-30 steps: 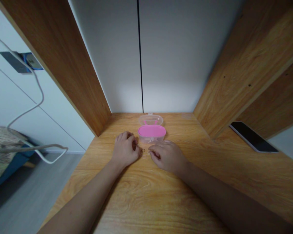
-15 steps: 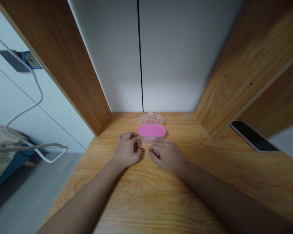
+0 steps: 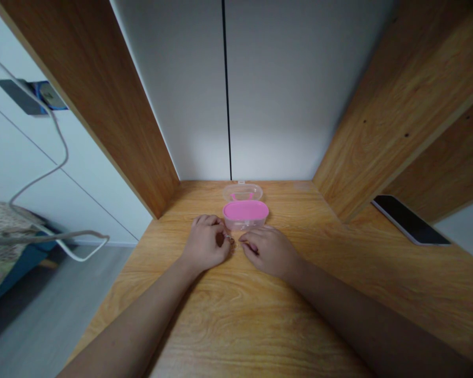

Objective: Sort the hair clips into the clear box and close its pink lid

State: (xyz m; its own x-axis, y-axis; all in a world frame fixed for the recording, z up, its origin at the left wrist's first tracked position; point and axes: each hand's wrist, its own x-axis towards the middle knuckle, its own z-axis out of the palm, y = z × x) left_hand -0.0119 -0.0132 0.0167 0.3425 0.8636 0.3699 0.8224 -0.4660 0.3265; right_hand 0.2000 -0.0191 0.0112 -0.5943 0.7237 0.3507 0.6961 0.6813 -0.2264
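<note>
Both my hands rest on a wooden desk (image 3: 236,315), curled close together just in front of a small clear plastic box with a pink inside (image 3: 245,211) and its clear lid (image 3: 242,191) folded back. My left hand (image 3: 205,242) pinches a tiny metal ring-like piece (image 3: 229,239) at its fingertips. My right hand (image 3: 268,249) lies beside it with fingers curled, its fingertips almost touching the left hand; what it holds, if anything, is too small to make out.
Wooden side panels (image 3: 102,94) and a white back wall (image 3: 276,89) close in the desk. A black phone (image 3: 408,220) lies on a shelf at the right. At the left a white cable (image 3: 59,168) hangs from a wall socket over a bed edge.
My left hand has drawn the small ring in from the desk between the hands to its own fingertips. The right hand has barely shifted.
</note>
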